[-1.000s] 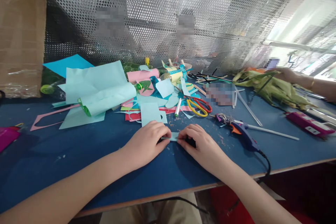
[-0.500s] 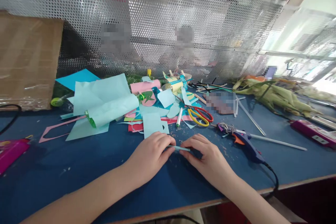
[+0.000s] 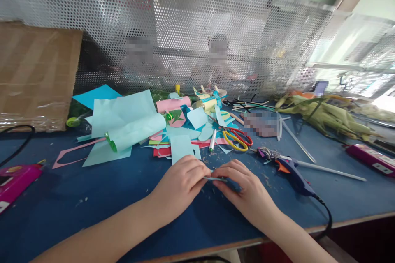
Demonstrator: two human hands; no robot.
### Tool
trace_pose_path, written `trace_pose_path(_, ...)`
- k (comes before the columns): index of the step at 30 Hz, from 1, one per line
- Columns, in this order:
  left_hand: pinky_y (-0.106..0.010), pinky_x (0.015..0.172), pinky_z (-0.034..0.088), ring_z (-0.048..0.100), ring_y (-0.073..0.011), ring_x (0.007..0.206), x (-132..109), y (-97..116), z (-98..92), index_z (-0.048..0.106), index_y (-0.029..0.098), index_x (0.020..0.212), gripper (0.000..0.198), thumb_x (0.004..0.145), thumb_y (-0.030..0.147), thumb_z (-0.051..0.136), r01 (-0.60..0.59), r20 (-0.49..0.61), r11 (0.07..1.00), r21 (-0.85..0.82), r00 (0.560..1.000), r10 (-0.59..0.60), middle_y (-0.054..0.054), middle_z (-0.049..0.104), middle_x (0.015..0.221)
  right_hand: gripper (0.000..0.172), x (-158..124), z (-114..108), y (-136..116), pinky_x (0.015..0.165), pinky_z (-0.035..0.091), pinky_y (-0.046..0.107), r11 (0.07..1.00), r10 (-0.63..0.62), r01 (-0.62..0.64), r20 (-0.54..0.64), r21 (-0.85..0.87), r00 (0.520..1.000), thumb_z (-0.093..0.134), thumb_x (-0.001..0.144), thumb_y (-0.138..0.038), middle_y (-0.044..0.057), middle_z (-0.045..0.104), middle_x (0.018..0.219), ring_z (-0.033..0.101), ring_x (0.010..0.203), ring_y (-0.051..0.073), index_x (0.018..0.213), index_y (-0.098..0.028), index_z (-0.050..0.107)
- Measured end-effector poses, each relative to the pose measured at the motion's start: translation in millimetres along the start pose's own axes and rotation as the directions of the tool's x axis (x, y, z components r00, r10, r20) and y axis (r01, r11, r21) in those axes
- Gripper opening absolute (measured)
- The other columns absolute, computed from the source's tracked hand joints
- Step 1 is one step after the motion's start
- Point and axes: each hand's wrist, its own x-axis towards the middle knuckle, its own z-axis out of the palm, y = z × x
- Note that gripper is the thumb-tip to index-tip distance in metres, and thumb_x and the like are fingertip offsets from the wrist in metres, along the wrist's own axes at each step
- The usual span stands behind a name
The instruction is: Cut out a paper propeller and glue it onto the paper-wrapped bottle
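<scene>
My left hand (image 3: 182, 183) and my right hand (image 3: 243, 185) rest on the blue table (image 3: 92, 201), fingertips nearly touching. Between them both hands pinch a small light-blue paper strip (image 3: 216, 179), rolled or folded thin. Just beyond my hands lies a light-blue paper rectangle (image 3: 182, 148). Further back is a heap of coloured paper scraps (image 3: 173, 119) and a large light-blue sheet (image 3: 126, 119) partly rolled.
Yellow and red scissors (image 3: 236, 137) and a white marker (image 3: 212, 139) lie past my hands. A blue glue gun (image 3: 290, 170) with its cord lies right. Corn husks (image 3: 324, 115) sit far right, pink boxes (image 3: 370, 158) at both sides, cardboard (image 3: 33, 74) left, perforated metal screen (image 3: 197, 28) behind.
The view has tilted so everything sits lower in the picture. My hands stay together and the strip looks narrower. The other person's hand at the far right is gone from view.
</scene>
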Motion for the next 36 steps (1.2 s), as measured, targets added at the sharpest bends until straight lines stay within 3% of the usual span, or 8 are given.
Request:
trace_pose_path(2,-0.03,0.079,0.047,0.056,-0.0166,0.085,0.1,1.9,-1.7,0.054,0.019,0.09,0.009,0.088,0.01,0.051,0.013,-0.045,1.0,0.026,0.999,-0.012,-0.003,0.063,0.087,0.013,0.2,-1.0,-1.0,0.068,0.05,0.031,0.999,-0.041,0.039,-0.051,-0.024,0.998,0.057,0.086,-0.011,0.003,0.067,0.081,0.06,0.075,0.018,0.089,-0.023,0.06)
trace_pose_path(5,-0.031,0.074,0.048,0.057,-0.0182,0.082,2.1,4.5,-6.1,0.053,0.02,0.093,0.015,0.081,0.018,0.062,0.208,-0.125,0.978,-0.022,0.97,-0.209,-0.003,0.059,0.084,0.016,-0.3,-3.1,-2.2,0.067,0.05,0.033,0.989,-0.124,0.108,-0.165,-0.102,0.978,0.057,0.086,-0.009,0.003,0.066,0.081,0.06,0.074,0.018,0.093,-0.024,0.059)
trace_pose_path(9,-0.024,0.058,0.048,0.055,-0.0117,0.057,4.8,5.6,-7.5,0.049,0.024,0.1,0.024,0.08,0.027,0.062,0.47,0.128,0.778,-0.418,0.878,-0.461,0.006,0.053,0.064,0.021,-2.1,-4.7,-2.4,0.067,0.048,0.033,0.956,-0.248,0.193,-0.265,-0.219,0.932,0.06,0.084,-0.005,0.004,0.066,0.082,0.056,0.074,0.018,0.097,-0.022,0.06)
trace_pose_path(12,-0.024,0.065,0.051,0.061,-0.0117,0.062,4.8,5.9,-3.8,0.049,0.024,0.098,0.018,0.083,0.027,0.058,0.504,0.263,0.56,-0.658,0.85,-0.456,0.006,0.059,0.066,0.023,-2.9,-4.9,-2.4,0.069,0.048,0.033,0.946,-0.276,0.214,-0.261,-0.242,0.925,0.061,0.082,-0.002,0.005,0.066,0.083,0.054,0.076,0.018,0.096,-0.02,0.061)
trace_pose_path(14,-0.024,0.069,0.052,0.064,-0.0126,0.07,4.1,6.0,-1.9,0.052,0.023,0.093,0.013,0.083,0.027,0.059,0.491,0.275,0.498,-0.715,0.852,-0.446,0.004,0.063,0.071,0.023,-2.4,-4.9,-2.6,0.069,0.047,0.033,0.949,-0.27,0.21,-0.264,-0.235,0.926,0.061,0.081,-0.002,0.005,0.066,0.081,0.053,0.076,0.018,0.095,-0.02,0.061)
trace_pose_path(18,-0.023,0.072,0.051,0.065,-0.0133,0.077,3.1,4.8,-2.9,0.057,0.021,0.086,0.006,0.083,0.026,0.059,0.482,0.237,0.56,-0.674,0.859,-0.454,0.001,0.066,0.082,0.019,0.0,-4.8,-2.7,0.069,0.046,0.033,0.966,-0.22,0.174,-0.248,-0.192,0.943,0.061,0.083,-0.004,0.003,0.066,0.08,0.055,0.073,0.017,0.091,-0.021,0.059)
trace_pose_path(26,-0.018,0.066,0.049,0.057,-0.0089,0.066,4.3,3.7,-6.5,0.06,0.02,0.084,0.004,0.083,0.022,0.057,0.462,0.167,0.738,-0.492,0.882,-0.441,0.003,0.062,0.077,0.008,1.4,-5.3,-0.4,0.068,0.046,0.032,0.984,-0.141,0.117,-0.186,-0.136,0.972,0.062,0.084,-0.014,0.002,0.065,0.078,0.056,0.072,0.017,0.087,-0.021,0.061)
trace_pose_path(36,-0.018,0.059,0.047,0.058,-0.0091,0.06,2.8,7.6,-4.7,0.06,0.02,0.082,0.006,0.08,0.025,0.06,0.523,0.179,0.692,-0.498,0.843,-0.508,0.004,0.064,0.07,0.007,-1.1,-2.7,0.0,0.069,0.047,0.034,0.992,0.018,-0.035,-0.145,-0.117,0.989,0.059,0.085,-0.019,0.005,0.055,0.081,0.053,0.078,0.02,0.082,-0.023,0.064)
